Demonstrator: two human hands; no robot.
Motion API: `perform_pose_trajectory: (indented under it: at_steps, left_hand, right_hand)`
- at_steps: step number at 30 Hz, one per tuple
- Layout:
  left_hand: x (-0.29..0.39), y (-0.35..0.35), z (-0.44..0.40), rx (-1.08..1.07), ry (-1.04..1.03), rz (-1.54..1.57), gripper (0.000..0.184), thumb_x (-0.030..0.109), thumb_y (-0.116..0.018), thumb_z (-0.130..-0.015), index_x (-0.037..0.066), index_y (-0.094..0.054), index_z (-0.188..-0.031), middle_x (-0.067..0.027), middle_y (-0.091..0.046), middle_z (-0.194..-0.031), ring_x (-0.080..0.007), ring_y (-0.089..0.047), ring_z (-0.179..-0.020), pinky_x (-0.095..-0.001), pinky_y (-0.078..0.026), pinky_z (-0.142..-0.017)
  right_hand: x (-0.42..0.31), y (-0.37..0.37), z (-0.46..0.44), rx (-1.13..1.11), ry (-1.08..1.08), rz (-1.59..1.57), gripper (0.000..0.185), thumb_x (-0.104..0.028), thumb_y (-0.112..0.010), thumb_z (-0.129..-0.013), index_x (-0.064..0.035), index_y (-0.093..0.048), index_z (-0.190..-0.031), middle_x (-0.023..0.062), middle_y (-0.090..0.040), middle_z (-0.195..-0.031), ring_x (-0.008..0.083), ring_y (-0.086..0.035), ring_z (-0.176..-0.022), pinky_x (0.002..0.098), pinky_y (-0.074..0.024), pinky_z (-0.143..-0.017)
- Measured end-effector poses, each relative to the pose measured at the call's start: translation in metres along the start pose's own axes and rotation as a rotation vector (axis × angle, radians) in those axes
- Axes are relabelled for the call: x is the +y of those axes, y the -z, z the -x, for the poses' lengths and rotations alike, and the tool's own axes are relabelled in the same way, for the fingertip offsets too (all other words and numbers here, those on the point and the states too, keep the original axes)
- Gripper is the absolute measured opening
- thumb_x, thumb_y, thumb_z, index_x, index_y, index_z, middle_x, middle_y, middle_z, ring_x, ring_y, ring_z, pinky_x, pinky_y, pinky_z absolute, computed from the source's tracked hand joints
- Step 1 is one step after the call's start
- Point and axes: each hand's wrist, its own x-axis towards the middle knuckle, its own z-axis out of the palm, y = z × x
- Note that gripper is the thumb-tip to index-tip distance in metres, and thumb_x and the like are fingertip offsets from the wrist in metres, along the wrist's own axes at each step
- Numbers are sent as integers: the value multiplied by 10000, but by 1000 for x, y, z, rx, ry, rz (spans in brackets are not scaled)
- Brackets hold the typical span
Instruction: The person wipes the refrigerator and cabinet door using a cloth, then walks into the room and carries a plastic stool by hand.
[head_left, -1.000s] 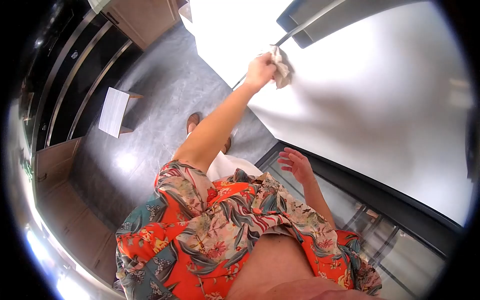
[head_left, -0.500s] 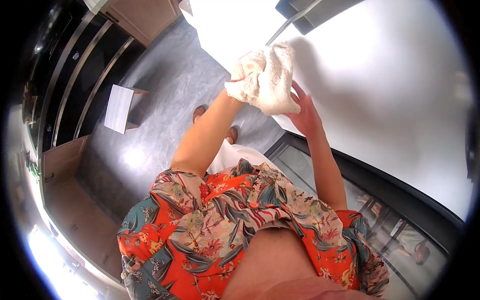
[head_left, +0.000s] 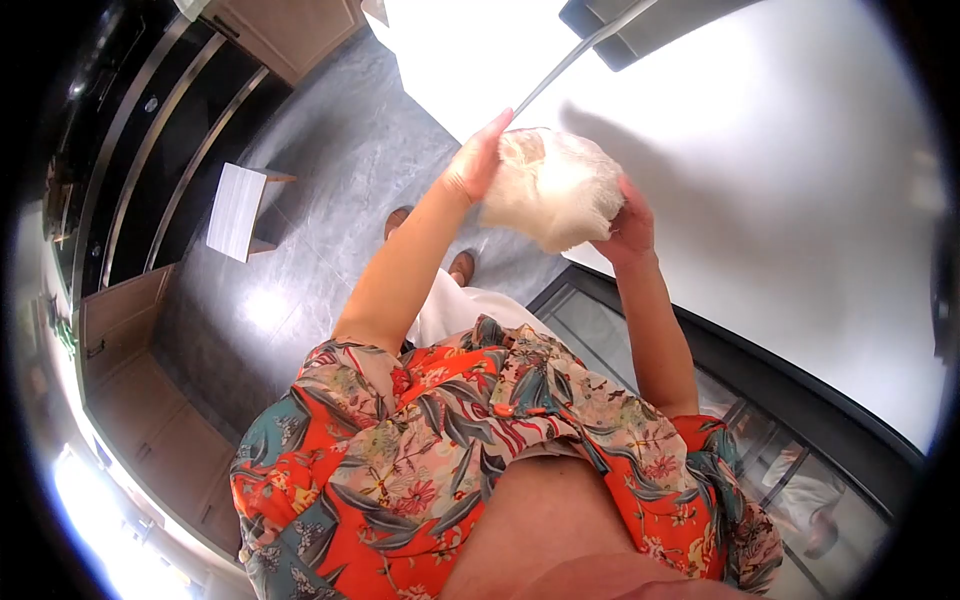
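Observation:
In the head view, a cream, fluffy cloth [head_left: 555,195] is bunched between my two hands above the edge of a bright white surface. My left hand [head_left: 478,160] is at the cloth's left side, its fingers pointing up and partly hidden against it. On the other side, my right hand [head_left: 632,225] grips the right edge with bent fingers, some of them behind the fabric. Whether the cloth wraps around anything cannot be seen.
A thin grey rod or pipe [head_left: 580,52] slants over the white counter [head_left: 720,200], near a dark grey rectangular thing [head_left: 640,35]. Below the counter is a dark-framed glass front [head_left: 770,350]. A small stool [head_left: 237,212] stands on the grey floor [head_left: 330,150], near dark built-in appliances [head_left: 165,150].
The cloth has moved right and slightly down, and has turned into a rounder bunch. My left hand now shows beside it, and my right hand has closed onto its right edge.

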Motion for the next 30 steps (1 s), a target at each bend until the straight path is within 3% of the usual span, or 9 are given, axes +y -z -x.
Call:
perform_pose_trajectory:
  at_steps: [4, 7, 8, 11, 15, 19, 21, 24, 30]
  left_hand:
    - [1, 35, 1, 49, -53, -307, 514, 412, -465, -852, 8, -442, -1168, -148, -585, -932, -237, -580, -804, -362, -458, -728]
    - [-2, 43, 6, 190, -78, -412, 462, 358, -468, -856, 13, -442, -1163, -146, -575, -923, -225, -581, -774, -351, -471, -698]
    - [-3, 48, 9, 208, -70, -432, 443, 350, -465, -858, 23, -447, -1156, -135, -580, -912, -215, -583, -773, -348, -475, -696]
    - [-10, 55, 17, 270, -45, -430, 459, 312, -503, -844, 5, -435, -1178, -151, -572, -916, -217, -573, -762, -328, -475, -657]
    - [-19, 55, 23, 353, -19, -515, 434, 302, -506, -844, 17, -452, -1166, -139, -577, -905, -201, -573, -746, -322, -474, -661]
    - [-10, 69, 37, 431, -63, -515, 375, 284, -483, -859, 35, -475, -1139, -108, -593, -867, -194, -587, -720, -322, -486, -648]
    - [-3, 83, 41, 433, -87, -493, 362, 273, -477, -862, 38, -480, -1136, -105, -592, -867, -189, -585, -723, -316, -484, -646]
    - [-3, 88, 46, 477, -81, -482, 349, 263, -471, -866, 42, -481, -1136, -96, -589, -865, -180, -581, -727, -305, -480, -643]
    - [-15, 83, 51, 503, -79, -508, 334, 248, -473, -866, 42, -483, -1129, -87, -581, -853, -170, -568, -725, -303, -471, -651]
  right_hand:
    - [-17, -14, -11, -91, 121, 37, 409, -262, -367, -914, 3, -380, -1226, 156, -461, -1211, 251, -453, -1123, 415, -387, -898]
    - [-34, -25, -39, 105, 367, 368, 256, -217, -470, -895, -8, -554, -1017, 92, -579, -973, 226, -567, -926, 351, -455, -802]
    - [-40, -17, -47, 164, 449, 798, 349, -216, -414, -916, 23, -459, -1166, 162, -542, -1096, 221, -536, -1008, 346, -416, -852]
    - [-23, 3, -80, 347, 563, 1101, 311, -245, -496, -880, 19, -590, -1015, 105, -626, -926, 159, -582, -863, 271, -430, -789]
    - [3, 64, -106, 595, 327, 1463, 302, -290, -555, -836, -7, -659, -828, 39, -647, -752, 105, -574, -714, 226, -436, -682]
    - [-18, 53, -82, 522, 680, 1087, 311, -258, -529, -863, 19, -610, -749, 66, -601, -692, 124, -549, -638, 258, -439, -631]
    - [-49, -6, -42, 458, 698, 931, 296, -239, -508, -882, 31, -620, -829, 74, -624, -787, 148, -595, -733, 260, -453, -709]
    - [-62, -36, -27, 560, 675, 1042, 307, -248, -517, -876, 33, -633, -837, 102, -644, -829, 116, -585, -723, 250, -448, -712]
    - [-25, 72, -65, 573, 481, 1504, 305, -263, -558, -836, 13, -644, -738, 61, -633, -652, 137, -560, -607, 255, -432, -613]
